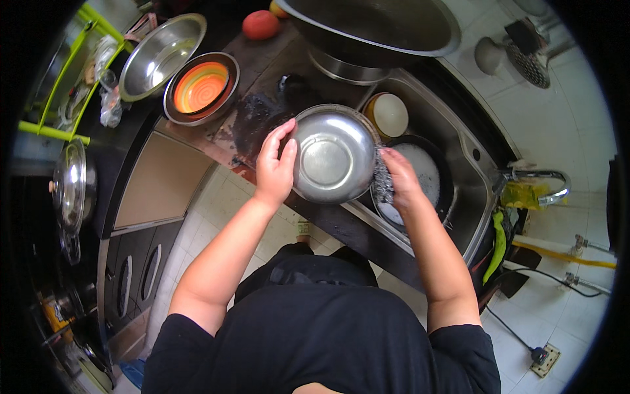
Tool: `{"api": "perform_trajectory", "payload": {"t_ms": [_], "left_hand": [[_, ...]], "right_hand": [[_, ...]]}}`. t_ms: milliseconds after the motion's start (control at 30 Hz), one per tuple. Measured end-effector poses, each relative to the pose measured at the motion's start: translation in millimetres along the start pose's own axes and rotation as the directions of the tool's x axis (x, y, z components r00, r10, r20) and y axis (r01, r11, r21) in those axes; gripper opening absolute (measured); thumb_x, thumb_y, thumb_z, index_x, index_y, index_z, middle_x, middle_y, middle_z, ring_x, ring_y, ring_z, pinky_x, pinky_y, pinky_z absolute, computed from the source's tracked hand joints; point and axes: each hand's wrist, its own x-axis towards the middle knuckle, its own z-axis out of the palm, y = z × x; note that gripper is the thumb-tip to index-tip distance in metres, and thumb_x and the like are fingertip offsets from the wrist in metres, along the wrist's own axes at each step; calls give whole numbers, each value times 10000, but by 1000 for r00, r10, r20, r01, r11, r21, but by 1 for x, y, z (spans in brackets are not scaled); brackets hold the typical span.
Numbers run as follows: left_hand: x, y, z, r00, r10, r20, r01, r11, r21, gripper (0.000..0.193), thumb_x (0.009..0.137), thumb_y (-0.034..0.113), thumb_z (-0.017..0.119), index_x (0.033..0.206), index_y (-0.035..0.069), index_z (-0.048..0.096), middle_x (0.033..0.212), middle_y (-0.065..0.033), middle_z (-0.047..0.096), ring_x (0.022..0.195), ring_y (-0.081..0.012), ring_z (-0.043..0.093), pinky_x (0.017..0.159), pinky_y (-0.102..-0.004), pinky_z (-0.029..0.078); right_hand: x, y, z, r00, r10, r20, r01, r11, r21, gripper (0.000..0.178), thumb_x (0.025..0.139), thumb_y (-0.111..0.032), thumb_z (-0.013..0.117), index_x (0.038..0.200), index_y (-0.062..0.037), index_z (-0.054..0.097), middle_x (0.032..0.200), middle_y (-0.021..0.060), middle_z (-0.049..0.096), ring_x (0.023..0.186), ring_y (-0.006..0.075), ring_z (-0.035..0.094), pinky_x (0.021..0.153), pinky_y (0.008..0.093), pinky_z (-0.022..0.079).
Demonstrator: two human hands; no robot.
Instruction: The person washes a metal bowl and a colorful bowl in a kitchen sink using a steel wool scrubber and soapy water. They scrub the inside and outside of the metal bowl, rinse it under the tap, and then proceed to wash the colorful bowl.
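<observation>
At centre: steel bowl [328,157] held up near sink [461,134], prolly for dripping | 9 o'clock: clamped by left hand [274,169], likely for steadying | 3 o'clock: scrubber [382,178] gripped in right hand [403,177]

Large basin [375,26]: top cut off by upper edge. Yellow cup [388,115]: part hidden behind metal bowl [328,157]. Dark pan [447,174]: partly covered by scrubber [382,178], right grip [401,177]. Lower-left items [58,314]: too dim, blurred to name.
</observation>
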Motion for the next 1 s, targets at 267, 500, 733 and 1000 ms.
{"api": "perform_trajectory", "payload": {"t_ms": [267, 500, 733, 1000], "left_hand": [[42, 50, 70, 923, -212, 321, 238, 970, -44, 347, 937, 204, 512, 1217, -1, 501, 1148, -91, 561, 1076, -142, 510, 930, -263, 395], [42, 85, 129, 740, -218, 636, 361, 927, -102, 263, 945, 237, 519, 790, 38, 594, 704, 56, 555, 652, -35, 480, 593, -196, 406], [11, 135, 196, 732, -93, 675, -266, 873, 408, 351, 822, 417, 597, 769, 75, 661, 681, -128, 622, 653, -295, 613, 593, -362, 469], [-1, 145, 219, 780, -82, 620, -253, 865, 434, 545, 936, 484, 348, 758, 52, 628, 727, -176, 615, 738, -382, 584, 650, -421, 442]], "right_hand": [[-81, -52, -53, 926, -365, 92, 377, 900, -221, 128, 911, -112, 539, 1000, -19, 545, 884, -25, 576, 809, 36, 487, 738, 196, 407], [-119, -84, -103, 833, -552, 27, 425, 609, -669, 129, 872, -107, 569, 930, 5, 595, 851, 60, 619, 801, 124, 570, 720, 265, 456], [-134, -132, -84, 802, -520, 294, 286, -97, -953, 121, 799, -154, 604, 873, -60, 629, 854, 112, 629, 792, 325, 600, 677, 399, 490], [-144, -148, -81, 841, -462, 279, 167, -270, -948, 135, 781, -111, 542, 859, -83, 648, 854, 97, 645, 823, 281, 631, 707, 395, 515]]}}
